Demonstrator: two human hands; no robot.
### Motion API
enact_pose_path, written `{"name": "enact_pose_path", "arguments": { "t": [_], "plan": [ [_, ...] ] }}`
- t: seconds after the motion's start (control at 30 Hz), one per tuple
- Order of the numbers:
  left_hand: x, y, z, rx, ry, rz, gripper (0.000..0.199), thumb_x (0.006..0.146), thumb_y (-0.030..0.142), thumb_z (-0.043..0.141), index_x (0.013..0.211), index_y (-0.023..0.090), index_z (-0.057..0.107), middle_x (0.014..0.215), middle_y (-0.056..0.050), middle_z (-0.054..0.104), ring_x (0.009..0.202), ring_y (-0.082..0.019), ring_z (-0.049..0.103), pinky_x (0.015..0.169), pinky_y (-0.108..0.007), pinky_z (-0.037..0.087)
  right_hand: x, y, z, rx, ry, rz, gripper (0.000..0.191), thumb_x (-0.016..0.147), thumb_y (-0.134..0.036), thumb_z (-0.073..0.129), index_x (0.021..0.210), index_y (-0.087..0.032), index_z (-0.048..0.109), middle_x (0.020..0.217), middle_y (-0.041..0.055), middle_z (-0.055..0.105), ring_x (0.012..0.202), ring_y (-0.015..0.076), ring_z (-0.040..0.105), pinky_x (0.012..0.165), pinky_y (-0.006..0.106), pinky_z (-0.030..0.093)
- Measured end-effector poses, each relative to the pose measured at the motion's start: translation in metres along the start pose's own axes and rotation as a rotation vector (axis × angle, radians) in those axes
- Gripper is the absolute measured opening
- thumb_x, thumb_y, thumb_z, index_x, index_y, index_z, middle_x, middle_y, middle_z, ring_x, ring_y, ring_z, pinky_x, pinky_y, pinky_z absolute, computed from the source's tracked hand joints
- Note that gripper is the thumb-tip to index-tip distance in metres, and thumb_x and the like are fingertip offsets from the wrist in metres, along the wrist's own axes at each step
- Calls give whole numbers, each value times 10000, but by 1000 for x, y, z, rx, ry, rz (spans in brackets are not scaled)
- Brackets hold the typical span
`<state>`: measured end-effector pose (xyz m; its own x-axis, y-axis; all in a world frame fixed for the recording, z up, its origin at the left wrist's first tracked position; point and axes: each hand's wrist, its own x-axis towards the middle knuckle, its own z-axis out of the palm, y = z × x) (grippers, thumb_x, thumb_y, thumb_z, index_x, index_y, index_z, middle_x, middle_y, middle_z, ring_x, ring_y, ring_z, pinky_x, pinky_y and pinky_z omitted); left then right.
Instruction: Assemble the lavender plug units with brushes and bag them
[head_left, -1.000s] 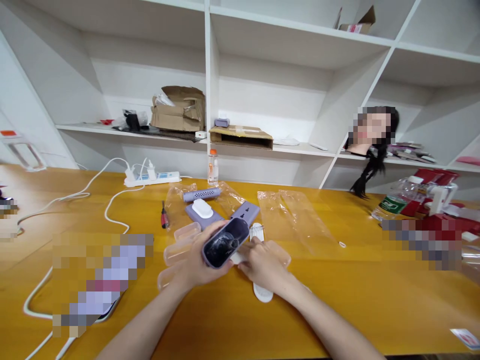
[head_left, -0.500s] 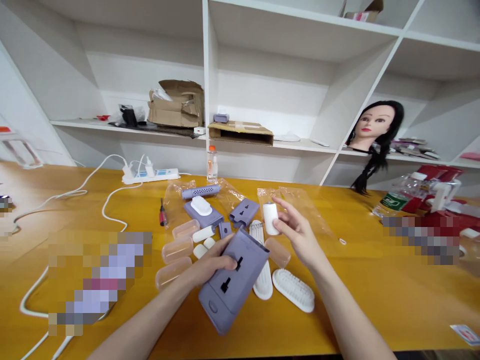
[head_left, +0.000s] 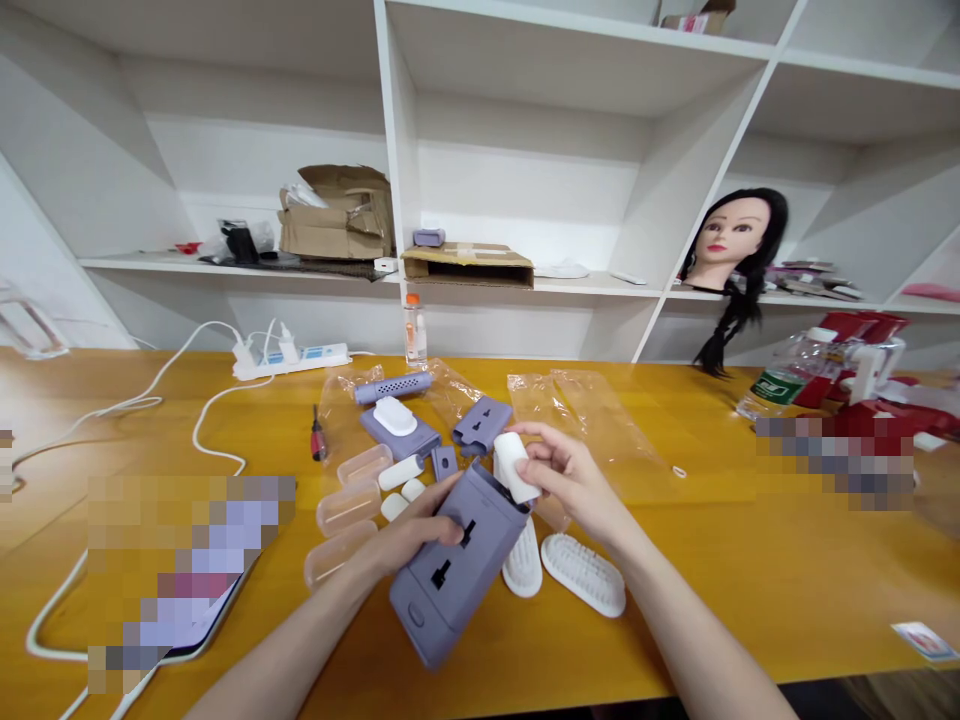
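Purple case (head_left: 442,580) in left hand (head_left: 412,525), right-pinched cylinder (head_left: 512,465)

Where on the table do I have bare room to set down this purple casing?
Bare yellow table lies right of the white brushes, in front of the clear bag. Crowded: around the left hand, among small containers and white pieces.

Workroom or workshop: yellow workbench (head_left: 750,600), white wall shelving (head_left: 397,150), cardboard box (head_left: 337,225), power strip (head_left: 291,362), screwdriver (head_left: 318,434), mannequin head (head_left: 735,240).
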<state>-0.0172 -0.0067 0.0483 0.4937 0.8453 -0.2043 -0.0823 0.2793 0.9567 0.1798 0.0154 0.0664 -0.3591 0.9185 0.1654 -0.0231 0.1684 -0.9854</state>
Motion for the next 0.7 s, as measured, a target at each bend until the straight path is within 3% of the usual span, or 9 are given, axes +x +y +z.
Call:
{"name": "enact_pose_path", "arguments": {
  "t": [0.3, 0.5, 0.7],
  "plan": [
    [-2, 1, 2, -2, -10, 25, 615, 476, 102, 517, 1071, 219, 618, 694, 48, 613, 627, -134, 470, 580, -222, 354, -2, 2, 3, -21, -3, 23, 360, 712, -285, 650, 1036, -202, 515, 661, -45, 499, 527, 82, 480, 435, 195, 405],
    [-7, 8, 5, -30, 27, -24, 632, 484, 104, 513, 1097, 227, 605, 644, 59, 597, 581, -126, 459, 559, -223, 343, -1, 6, -1, -55, -52, -44, 351, 732, -269, 650, 1055, -210, 526, 659, -54, 468, 530, 65, 434, 478, 199, 367],
    [-6, 6, 3, -59, -21, 61, 504, 529, 149, 602, 1027, 213, 646, 763, 20, 639, 691, -155, 503, 625, -242, 377, -3, 7, -1, -85, -123, -73, 350, 752, -279, 639, 1074, -217, 520, 667, -56, 443, 537, 62, 402, 489, 203, 330]
  ]
}}
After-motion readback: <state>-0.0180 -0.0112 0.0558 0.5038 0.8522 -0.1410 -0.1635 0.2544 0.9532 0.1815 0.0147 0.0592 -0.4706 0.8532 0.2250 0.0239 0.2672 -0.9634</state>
